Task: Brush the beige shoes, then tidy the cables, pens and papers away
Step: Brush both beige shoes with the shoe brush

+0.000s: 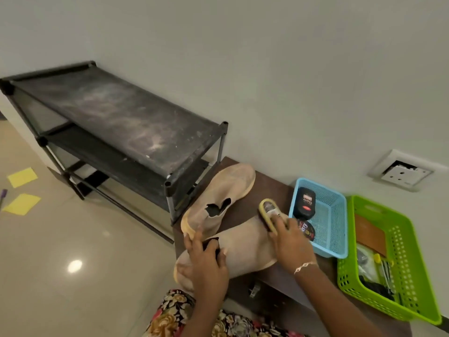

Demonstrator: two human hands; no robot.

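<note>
"While we start at the far left, what lies on the floor?"

"An upper yellow paper [22,177] and a lower yellow paper [23,204] on the pale tiles, with a purple pen [3,194] just beside them at the edge of view. Next comes a black shoe rack [116,117] against the wall, its top shelf dusty."

"And the shoes?"

"Both are on a brown bench [269,188] right of the rack. The far beige shoe [218,193] lies with its toe towards the wall. The near beige shoe [245,244] lies in front of it, touching its heel."

"What are the hands doing?"

"The left hand [206,261] grips the near shoe at its opening, fingers curled over the collar. The right hand [291,242], with a bracelet [305,265] at the wrist, is clamped on a yellow brush [267,211], whose bristles press on the shoe's front part."

"Further right?"

"A blue basket [339,222] holds a black polish bottle [306,203] and a round tin [307,231]. Beside it, a green basket [410,271] holds a brown flat thing, some pens and dark bits I cannot make out. A wall socket [401,172] sits above."
</note>
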